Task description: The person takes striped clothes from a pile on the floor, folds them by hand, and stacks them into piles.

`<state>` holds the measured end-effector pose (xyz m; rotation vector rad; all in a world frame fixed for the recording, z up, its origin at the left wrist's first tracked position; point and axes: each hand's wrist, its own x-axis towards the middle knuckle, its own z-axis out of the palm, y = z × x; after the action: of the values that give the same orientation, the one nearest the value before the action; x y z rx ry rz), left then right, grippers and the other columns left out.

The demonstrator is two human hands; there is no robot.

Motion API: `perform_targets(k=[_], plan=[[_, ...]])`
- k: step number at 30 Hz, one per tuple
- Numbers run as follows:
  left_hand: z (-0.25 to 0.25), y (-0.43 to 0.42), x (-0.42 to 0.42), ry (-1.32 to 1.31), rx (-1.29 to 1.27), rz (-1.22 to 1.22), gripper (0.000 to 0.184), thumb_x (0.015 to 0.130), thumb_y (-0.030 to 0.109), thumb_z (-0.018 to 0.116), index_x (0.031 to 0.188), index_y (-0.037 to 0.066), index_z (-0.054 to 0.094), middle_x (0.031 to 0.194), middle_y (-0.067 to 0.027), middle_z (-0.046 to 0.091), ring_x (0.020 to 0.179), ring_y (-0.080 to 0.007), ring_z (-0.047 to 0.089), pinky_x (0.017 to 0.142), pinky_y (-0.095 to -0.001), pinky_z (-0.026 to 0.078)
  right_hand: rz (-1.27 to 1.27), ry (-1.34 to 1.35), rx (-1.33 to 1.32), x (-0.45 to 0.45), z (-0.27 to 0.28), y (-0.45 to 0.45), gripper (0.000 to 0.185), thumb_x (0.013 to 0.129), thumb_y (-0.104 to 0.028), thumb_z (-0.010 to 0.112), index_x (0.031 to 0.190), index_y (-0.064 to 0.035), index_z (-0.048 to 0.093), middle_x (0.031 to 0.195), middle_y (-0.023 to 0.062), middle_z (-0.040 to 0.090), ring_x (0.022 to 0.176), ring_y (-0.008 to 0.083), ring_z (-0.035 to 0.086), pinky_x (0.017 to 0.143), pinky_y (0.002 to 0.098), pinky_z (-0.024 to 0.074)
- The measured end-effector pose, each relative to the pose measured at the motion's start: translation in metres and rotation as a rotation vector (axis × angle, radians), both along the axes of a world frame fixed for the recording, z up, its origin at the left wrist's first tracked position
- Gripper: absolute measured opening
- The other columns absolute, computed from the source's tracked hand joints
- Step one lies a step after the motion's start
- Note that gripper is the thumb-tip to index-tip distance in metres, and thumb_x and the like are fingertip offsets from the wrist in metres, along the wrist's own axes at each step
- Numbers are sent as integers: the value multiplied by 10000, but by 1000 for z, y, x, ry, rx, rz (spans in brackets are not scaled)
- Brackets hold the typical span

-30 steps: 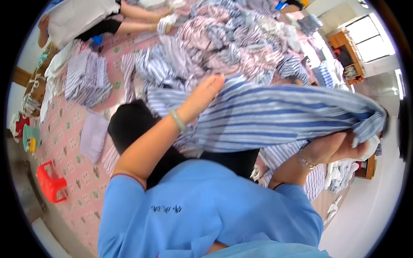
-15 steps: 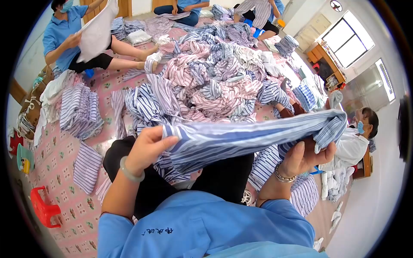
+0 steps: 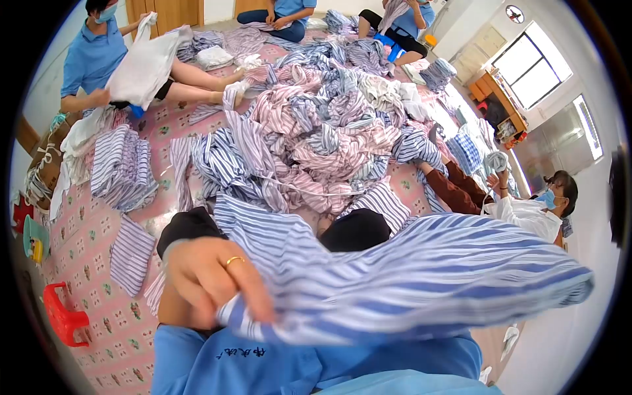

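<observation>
A blue-and-white striped cloth [image 3: 421, 283] stretches across the front of my body, blurred at its lower edge. My left hand [image 3: 217, 280], with a ring on one finger, grips the cloth's left end, close to my chest. Part of the cloth hangs over my lap between my black-clad knees. The right end of the cloth billows out far to the right, and my right hand is hidden behind it. Past my knees lies a big heap of crumpled striped clothes [image 3: 329, 131].
Folded striped stacks [image 3: 122, 164] and a flat folded piece [image 3: 131, 255] lie at left, near a red stool [image 3: 64, 315]. A co-worker at upper left holds a white cloth [image 3: 148, 69]. Another co-worker in white [image 3: 526, 217] sits at right; two more sit at the back.
The striped cloth has come down and nearer my body and spread wider. My left hand has lowered with it; my right hand has gone out of sight behind it. The left co-worker's white cloth has shifted.
</observation>
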<state>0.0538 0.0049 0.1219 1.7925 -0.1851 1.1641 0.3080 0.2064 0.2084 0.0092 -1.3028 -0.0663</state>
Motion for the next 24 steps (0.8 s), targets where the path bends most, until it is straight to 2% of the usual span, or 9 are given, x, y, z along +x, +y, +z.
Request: perform_targets(k=[2, 4, 5, 6, 7, 11, 13, 19, 24], plan=[[-25, 46, 8, -207, 0, -633, 327, 931, 312, 489, 1043, 4, 507, 1120, -307, 531, 986, -426, 582, 772, -474, 514, 43, -136, 28, -13, 22, -4, 590, 766, -152, 655, 1266, -50, 360, 1278, 183, 413, 1134, 327, 447, 974, 424, 350], [-64, 47, 30, -386, -976, 178, 354, 954, 366, 368, 1034, 47, 500, 997, -163, 607, 684, -267, 640, 515, -338, 525, 77, -338, 27, -44, 35, -7, 585, 760, -153, 662, 1257, -29, 381, 1247, 186, 446, 1105, 324, 472, 954, 407, 366], [-96, 66, 45, 51, -1079, 488, 340, 953, 361, 355, 1014, 62, 503, 1018, -153, 605, 664, -232, 633, 508, -291, 520, 94, -447, 17, -62, 33, -8, 583, 757, -154, 666, 1253, -18, 391, 1231, 187, 463, 1090, 323, 485, 944, 399, 373], [-112, 78, 62, 762, -769, 732, 377, 944, 391, 362, 1105, 84, 510, 1124, -138, 577, 825, -232, 631, 701, -329, 536, 123, -578, 4, -86, 28, -7, 581, 754, -154, 670, 1248, -7, 401, 1216, 189, 479, 1076, 322, 498, 934, 390, 381], [-123, 79, 71, 949, -653, 749, 376, 944, 388, 362, 1108, 83, 510, 1127, -136, 576, 833, -231, 629, 709, -331, 532, 162, -700, -8, -109, 14, -5, 580, 751, -155, 673, 1244, 3, 411, 1200, 190, 496, 1061, 321, 510, 924, 382, 389], [-124, 78, 68, 540, -799, 771, 373, 944, 373, 362, 1120, 81, 511, 1142, -130, 571, 866, -231, 617, 743, -340, 515, 508, -1270, -255, -172, -95, 23, 624, 821, -264, 640, 1325, -1, 381, 1303, 193, 465, 1090, 267, 531, 906, 344, 423], [-121, 77, 58, 383, -860, 779, 371, 945, 366, 363, 1127, 79, 512, 1150, -127, 569, 883, -230, 611, 760, -344, 506, 286, -1547, -335, -155, -126, 22, 394, 827, -315, 619, 1149, -91, 584, 942, 137, 654, 807, 306, 620, 734, 371, 487], [-121, 81, 39, 109, -1015, 762, 368, 945, 345, 364, 1146, 75, 513, 1173, -117, 561, 932, -229, 594, 810, -357, 481, 282, -1695, -844, -107, -175, 51, 306, 863, -315, 567, 957, -31, 638, 838, 138, 647, 740, 264, 615, 674, 338, 477], [-124, 82, 22, -46, -1140, 750, 367, 945, 327, 364, 1161, 71, 514, 1191, -109, 555, 974, -228, 580, 853, -367, 459, 949, -1647, -1295, -87, -200, 55, 545, 881, -457, 526, 1222, -32, 513, 1025, 86, 624, 857, 165, 582, 742, 303, 459]])
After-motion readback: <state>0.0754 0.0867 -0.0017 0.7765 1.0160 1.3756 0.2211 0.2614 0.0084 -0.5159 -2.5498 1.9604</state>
